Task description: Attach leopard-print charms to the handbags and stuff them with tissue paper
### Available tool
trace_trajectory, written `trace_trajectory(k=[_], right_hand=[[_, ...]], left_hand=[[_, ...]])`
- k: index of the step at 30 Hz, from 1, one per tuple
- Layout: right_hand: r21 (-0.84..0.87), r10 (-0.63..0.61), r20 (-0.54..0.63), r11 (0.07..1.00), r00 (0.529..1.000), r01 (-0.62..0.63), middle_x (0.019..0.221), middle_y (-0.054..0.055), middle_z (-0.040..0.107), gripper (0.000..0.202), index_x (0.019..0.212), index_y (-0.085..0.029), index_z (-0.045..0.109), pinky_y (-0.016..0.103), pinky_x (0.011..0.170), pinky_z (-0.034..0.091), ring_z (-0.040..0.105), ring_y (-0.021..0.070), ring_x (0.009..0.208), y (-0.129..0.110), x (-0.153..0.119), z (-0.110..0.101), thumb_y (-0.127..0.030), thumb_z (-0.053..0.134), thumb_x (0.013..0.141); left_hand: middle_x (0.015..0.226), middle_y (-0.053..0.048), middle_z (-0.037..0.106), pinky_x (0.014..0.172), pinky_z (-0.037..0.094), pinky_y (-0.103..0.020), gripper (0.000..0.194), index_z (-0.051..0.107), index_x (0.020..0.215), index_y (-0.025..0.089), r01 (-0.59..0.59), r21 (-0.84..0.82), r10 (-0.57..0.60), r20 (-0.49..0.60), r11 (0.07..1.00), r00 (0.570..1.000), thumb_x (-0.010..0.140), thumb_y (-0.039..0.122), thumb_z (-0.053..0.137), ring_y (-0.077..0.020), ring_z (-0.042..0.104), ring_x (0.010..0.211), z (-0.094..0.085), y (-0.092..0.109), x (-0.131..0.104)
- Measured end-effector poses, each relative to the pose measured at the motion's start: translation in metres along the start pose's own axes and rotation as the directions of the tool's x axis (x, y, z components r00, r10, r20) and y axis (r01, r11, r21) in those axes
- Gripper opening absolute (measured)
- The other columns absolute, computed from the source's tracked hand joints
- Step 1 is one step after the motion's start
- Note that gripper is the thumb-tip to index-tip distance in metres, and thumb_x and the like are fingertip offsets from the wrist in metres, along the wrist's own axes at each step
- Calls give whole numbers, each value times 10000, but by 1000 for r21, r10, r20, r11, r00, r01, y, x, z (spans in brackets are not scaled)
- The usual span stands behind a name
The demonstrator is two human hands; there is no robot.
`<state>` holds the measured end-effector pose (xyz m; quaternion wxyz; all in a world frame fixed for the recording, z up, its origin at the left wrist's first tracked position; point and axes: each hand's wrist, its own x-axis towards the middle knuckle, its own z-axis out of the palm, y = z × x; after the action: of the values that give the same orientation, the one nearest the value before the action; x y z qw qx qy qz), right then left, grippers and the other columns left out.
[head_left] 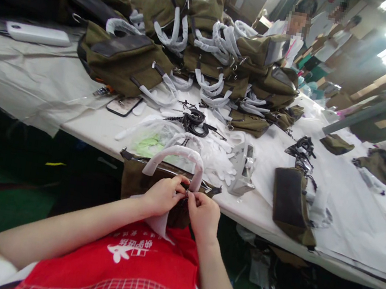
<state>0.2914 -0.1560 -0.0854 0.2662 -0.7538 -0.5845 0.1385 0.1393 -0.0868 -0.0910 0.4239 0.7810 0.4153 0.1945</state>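
Note:
An olive bag point(136, 177) with a zipper along its top stands against the table's front edge, close to my body. Its handle point(177, 152) is wrapped in white material and arches upward. My left hand point(166, 194) is closed in a pinch beside the right foot of this handle. Touching or nearly touching it, my right hand point(204, 214) pinches at the same spot. A small dark piece shows between the fingertips, too small to make out. Black straps point(194, 121) lie on the table beyond the bag.
Olive bags with wrapped handles point(121, 62) are heaped at the back. A phone point(124, 105), a white power bank point(38, 35), a grey dispenser point(243, 169) and another bag point(291, 204) rest on the white table point(83, 120). People stand in the background.

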Motion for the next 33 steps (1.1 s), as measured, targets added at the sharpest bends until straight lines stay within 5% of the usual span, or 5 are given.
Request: trace_trajectory(k=[11, 17, 24, 28, 33], right_hand=[[462, 159, 59, 871, 986, -168, 470, -53, 468, 233, 677, -178, 638, 216, 434, 310, 392, 96, 423, 7, 3, 8, -367, 582, 802], [566, 137, 61, 811, 989, -147, 505, -50, 477, 250, 713, -175, 609, 208, 432, 302, 399, 89, 445, 4, -1, 4, -395, 578, 827], [707, 29, 236, 681, 971, -192, 577, -37, 579, 193, 807, -183, 607, 209, 469, 410, 506, 95, 469, 11, -1, -9, -372, 643, 802], [770, -33, 391, 560, 920, -307, 824, 44, 720, 279, 901, -187, 615, 229, 543, 503, 674, 152, 654, 24, -3, -21, -356, 748, 724], [753, 6, 388, 575, 922, -321, 853, 87, 748, 302, 963, -170, 653, 206, 489, 481, 713, 172, 690, 28, -8, -23, -450, 567, 892]], left_hand=[[922, -19, 754, 804, 503, -310, 263, 579, 1094, 205, 16, 31, -16, 4, 999, 1000, 832, 178, 566, -218, 699, 892, -4, 10, -7], [1007, -50, 670, 776, 501, -286, 155, 667, 964, 223, -147, 217, 170, -90, 965, 981, 881, 296, 559, -190, 650, 882, -11, 16, -16], [991, -48, 710, 829, 507, -292, 162, 716, 783, 215, -185, -66, 175, -135, 981, 975, 850, 250, 573, -178, 660, 896, -20, 11, -8], [883, -49, 752, 827, 535, -311, 193, 712, 786, 189, -57, -319, 33, -78, 946, 996, 841, 334, 598, -193, 684, 848, -30, 15, -3], [769, -32, 748, 755, 563, -318, 229, 675, 855, 168, 117, -516, -106, 50, 849, 993, 770, 380, 674, -192, 703, 736, -30, 18, 0]])
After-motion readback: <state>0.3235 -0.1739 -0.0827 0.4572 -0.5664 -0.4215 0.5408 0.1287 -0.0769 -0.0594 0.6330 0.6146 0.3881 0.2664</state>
